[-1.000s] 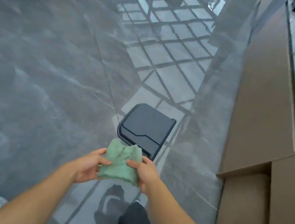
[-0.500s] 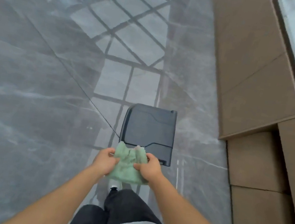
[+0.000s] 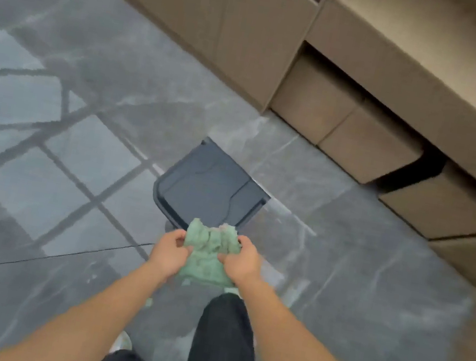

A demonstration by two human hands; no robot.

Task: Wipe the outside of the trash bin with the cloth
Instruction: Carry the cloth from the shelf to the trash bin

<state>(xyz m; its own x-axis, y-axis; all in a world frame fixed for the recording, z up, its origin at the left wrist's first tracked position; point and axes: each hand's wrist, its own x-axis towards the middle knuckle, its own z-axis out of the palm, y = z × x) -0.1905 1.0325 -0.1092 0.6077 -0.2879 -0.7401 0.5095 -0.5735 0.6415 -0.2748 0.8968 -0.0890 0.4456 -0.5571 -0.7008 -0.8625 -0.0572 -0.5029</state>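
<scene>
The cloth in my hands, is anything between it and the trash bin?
Nothing visible. The green cloth, held by the left hand and right hand, is just above the closed dark bin.

I see a glossy grey marble-look tile floor (image 3: 40, 177) with dark grout lines and window reflections. The dark lidded trash bin (image 3: 210, 188) stands directly on it. Beyond the bin, tan cabinets (image 3: 227, 19) rise from the floor, with cardboard boxes (image 3: 365, 139) standing beside them.
</scene>
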